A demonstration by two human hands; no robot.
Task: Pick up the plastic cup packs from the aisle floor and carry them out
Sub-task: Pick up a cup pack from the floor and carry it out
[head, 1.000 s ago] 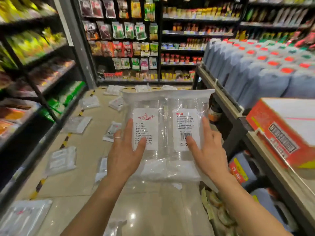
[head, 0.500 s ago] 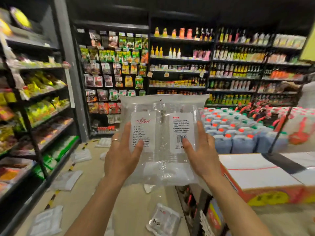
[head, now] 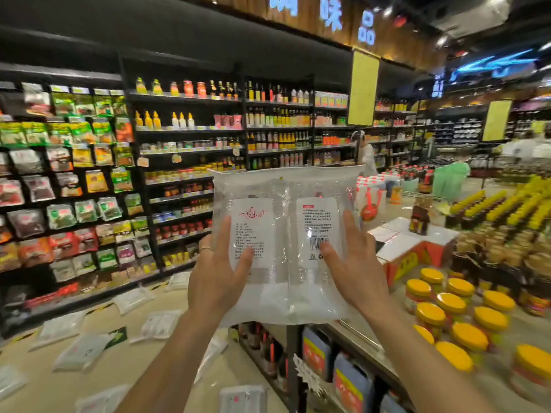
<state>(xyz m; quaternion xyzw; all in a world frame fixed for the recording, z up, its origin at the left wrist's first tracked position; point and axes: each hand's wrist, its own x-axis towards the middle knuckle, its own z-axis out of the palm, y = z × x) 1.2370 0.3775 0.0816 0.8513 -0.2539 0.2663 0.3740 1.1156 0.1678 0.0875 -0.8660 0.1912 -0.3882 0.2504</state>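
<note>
Holding one twin-sleeve cup pack (head: pixel 284 186) upright at chest height, the person has both hands flat against its near face. The left hand (head: pixel 217 275) lies on the left label and the right hand (head: pixel 354 269) on the barcode label. Fingers are straight and spread and the thumbs are laid on the film, so neither hand is curled round the pack. The hands sit side by side, a little apart, with the pack's centre seam between them. What supports the far face cannot be told.

Change noted: over the last second the hand placement has stayed the same, while the view has risen from the aisle floor to the upper shelves (head: pixel 190 129) and the store beyond. The pack now stands against the shelving instead of the tiles. Judgement: the person has straightened up, so the lift of this pack is done and the carry-out is starting.

Outstanding: many packs (head: pixel 158 324) lie scattered on the floor (head: pixel 47 394) to the lower left, and one lies near the bottom edge. The task is therefore at an early stage.

Risk: a flat-handed hold on slick film may slip. Yellow-lidded jars (head: pixel 453 302) crowd the right side, close to the right forearm.
</note>
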